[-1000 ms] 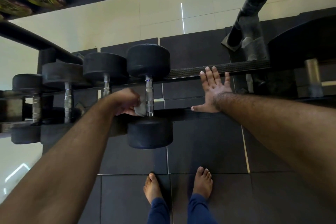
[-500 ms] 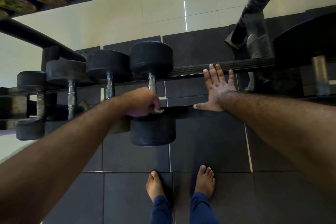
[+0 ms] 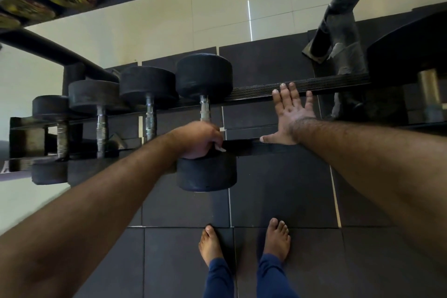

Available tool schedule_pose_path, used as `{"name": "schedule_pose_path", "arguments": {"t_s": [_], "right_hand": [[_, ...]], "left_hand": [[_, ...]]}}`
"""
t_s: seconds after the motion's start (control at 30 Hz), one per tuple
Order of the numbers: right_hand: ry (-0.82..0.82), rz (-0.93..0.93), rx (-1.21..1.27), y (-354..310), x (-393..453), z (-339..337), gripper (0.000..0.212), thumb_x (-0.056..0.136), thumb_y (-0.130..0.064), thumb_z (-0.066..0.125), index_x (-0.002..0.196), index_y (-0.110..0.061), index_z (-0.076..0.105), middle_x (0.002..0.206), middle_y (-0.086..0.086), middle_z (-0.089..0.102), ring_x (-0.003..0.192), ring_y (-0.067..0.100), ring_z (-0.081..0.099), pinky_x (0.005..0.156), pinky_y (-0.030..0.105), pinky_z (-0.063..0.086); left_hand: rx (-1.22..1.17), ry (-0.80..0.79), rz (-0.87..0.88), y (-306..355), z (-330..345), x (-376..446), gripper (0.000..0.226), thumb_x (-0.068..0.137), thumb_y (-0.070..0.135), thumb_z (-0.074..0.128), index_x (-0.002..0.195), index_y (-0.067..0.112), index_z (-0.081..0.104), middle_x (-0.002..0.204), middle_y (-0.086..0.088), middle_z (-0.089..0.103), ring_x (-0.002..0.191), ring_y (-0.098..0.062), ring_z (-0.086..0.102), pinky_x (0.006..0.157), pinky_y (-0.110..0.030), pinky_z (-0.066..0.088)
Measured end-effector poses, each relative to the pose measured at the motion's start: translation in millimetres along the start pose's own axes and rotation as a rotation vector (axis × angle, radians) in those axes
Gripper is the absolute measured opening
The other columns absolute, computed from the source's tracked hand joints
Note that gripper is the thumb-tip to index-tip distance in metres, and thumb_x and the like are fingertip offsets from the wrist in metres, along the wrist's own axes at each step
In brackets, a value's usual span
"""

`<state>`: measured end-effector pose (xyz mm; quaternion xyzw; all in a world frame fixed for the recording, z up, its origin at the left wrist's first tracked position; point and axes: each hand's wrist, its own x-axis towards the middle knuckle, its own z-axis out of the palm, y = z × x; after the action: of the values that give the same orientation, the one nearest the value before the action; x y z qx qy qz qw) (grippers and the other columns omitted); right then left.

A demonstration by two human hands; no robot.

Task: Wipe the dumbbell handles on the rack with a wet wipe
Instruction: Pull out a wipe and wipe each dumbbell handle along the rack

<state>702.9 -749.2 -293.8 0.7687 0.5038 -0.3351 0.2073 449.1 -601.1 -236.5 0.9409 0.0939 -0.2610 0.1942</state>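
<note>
A: What's on the left end of the rack (image 3: 300, 87)?

B: Three smaller dumbbells lying across the rails, bare steel handles showing — the nearest of them (image 3: 151, 120) sits just left of the one being worked on.

A: And that one?

B: The largest dumbbell (image 3: 205, 126). Its handle (image 3: 205, 111) runs straight away from the person, far head up on the back rail, near head hanging over the front one. The left hand (image 3: 198, 140) has its fingers curled round the near end of the handle, hard against the near head, with a corner of the wet wipe (image 3: 219, 149) poking out by the knuckles.

A: So where's the uncleaned part?

B: I'd judge it's the bare knurled stretch beyond the fingers — the stroke should slide along the handle's length, away from the body.

A: The right hand (image 3: 289, 116)?

B: Flat across both rails, fingers straight and slightly spread, thumb out along the front rail, holding nothing. The left is plainly the nearer one.
</note>
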Motion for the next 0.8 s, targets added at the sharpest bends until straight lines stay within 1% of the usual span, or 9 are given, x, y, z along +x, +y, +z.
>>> {"name": "schedule_pose_path", "arguments": {"t_s": [0.07, 0.17, 0.27, 0.33, 0.4, 0.43, 0.57, 0.67, 0.8], "right_hand": [[0.0, 0.001, 0.012, 0, 0, -2, 0.153, 0.068, -0.105, 0.046, 0.155, -0.015, -0.041, 0.162, 0.01, -0.052, 0.147, 0.032, -0.051, 0.124, 0.07, -0.017], [0.0, -0.008, 0.016, 1, -2, -6, 0.153, 0.068, -0.104, 0.048, 0.159, -0.016, -0.038, 0.165, 0.008, -0.048, 0.15, 0.031, -0.047, 0.124, 0.069, -0.016], [0.006, -0.026, 0.007, 6, -8, -15, 0.149, 0.07, -0.102, 0.051, 0.164, -0.019, -0.031, 0.171, 0.005, -0.038, 0.157, 0.027, -0.038, 0.125, 0.069, -0.015], [-0.004, -0.038, 0.006, 11, -12, -25, 0.14, 0.076, -0.099, 0.049, 0.167, -0.022, -0.024, 0.175, 0.002, -0.03, 0.161, 0.023, -0.029, 0.125, 0.068, -0.016], [-0.024, -0.048, -0.01, 18, -18, -35, 0.128, 0.082, -0.096, 0.043, 0.169, -0.025, -0.018, 0.177, -0.001, -0.024, 0.164, 0.021, -0.02, 0.125, 0.068, -0.016], [-0.022, -0.053, -0.029, 22, -22, -39, 0.122, 0.086, -0.095, 0.039, 0.17, -0.026, -0.016, 0.178, -0.002, -0.022, 0.164, 0.02, -0.017, 0.126, 0.067, -0.015], [0.134, -0.048, -0.131, 54, -42, -53, 0.104, 0.097, -0.086, 0.031, 0.171, -0.026, -0.01, 0.179, 0.001, -0.015, 0.165, 0.021, -0.014, 0.129, 0.062, -0.011], [0.248, -0.01, -0.161, 91, -61, -64, 0.094, 0.1, -0.082, 0.025, 0.171, -0.028, -0.005, 0.18, 0.004, -0.008, 0.166, 0.024, -0.008, 0.131, 0.059, -0.008], [0.405, 0.053, -0.145, 154, -96, -65, 0.086, 0.104, -0.074, 0.027, 0.172, -0.023, 0.013, 0.18, 0.006, 0.007, 0.167, 0.024, 0.002, 0.133, 0.054, -0.002]], "left_hand": [[0.059, 0.096, -0.031, -3, -3, 4, 0.021, 0.082, 0.009, 0.073, 0.098, 0.022, 0.078, 0.102, 0.0, 0.069, 0.098, -0.024, 0.065, 0.086, -0.035, 0.054], [0.4, 0.345, -0.16, -12, -9, 7, 0.026, 0.073, 0.001, 0.076, 0.098, 0.009, 0.075, 0.097, -0.01, 0.067, 0.089, -0.031, 0.062, 0.083, -0.038, 0.054], [0.47, 0.353, -0.238, -17, -4, 6, 0.036, 0.08, -0.002, 0.064, 0.115, 0.003, 0.07, 0.11, -0.014, 0.066, 0.099, -0.034, 0.061, 0.087, -0.043, 0.056], [0.389, 0.225, -0.169, -11, -4, 8, 0.035, 0.084, 0.002, 0.056, 0.114, 0.009, 0.072, 0.114, -0.011, 0.065, 0.105, -0.032, 0.061, 0.092, -0.04, 0.053], [0.235, 0.124, -0.134, 7, -12, 13, 0.03, 0.084, 0.005, 0.062, 0.108, 0.016, 0.076, 0.108, -0.005, 0.065, 0.102, -0.027, 0.063, 0.086, -0.035, 0.05], [0.133, 0.138, -0.156, 18, -17, 17, 0.028, 0.084, 0.006, 0.065, 0.105, 0.019, 0.078, 0.106, -0.003, 0.066, 0.1, -0.025, 0.065, 0.082, -0.034, 0.05], [-0.243, 0.446, -0.334, 60, -48, 49, 0.016, 0.088, 0.014, 0.065, 0.094, 0.023, 0.078, 0.097, 0.004, 0.065, 0.089, -0.019, 0.064, 0.078, -0.035, 0.053], [-0.339, 0.547, -0.342, 96, -79, 84, 0.017, 0.092, 0.026, 0.057, 0.091, 0.02, 0.072, 0.094, 0.003, 0.063, 0.085, -0.016, 0.06, 0.078, -0.033, 0.049], [-0.459, 0.663, -0.376, 146, -106, 134, 0.014, 0.093, 0.023, 0.053, 0.085, 0.019, 0.062, 0.092, -0.001, 0.064, 0.082, -0.018, 0.061, 0.072, -0.033, 0.048]]}}
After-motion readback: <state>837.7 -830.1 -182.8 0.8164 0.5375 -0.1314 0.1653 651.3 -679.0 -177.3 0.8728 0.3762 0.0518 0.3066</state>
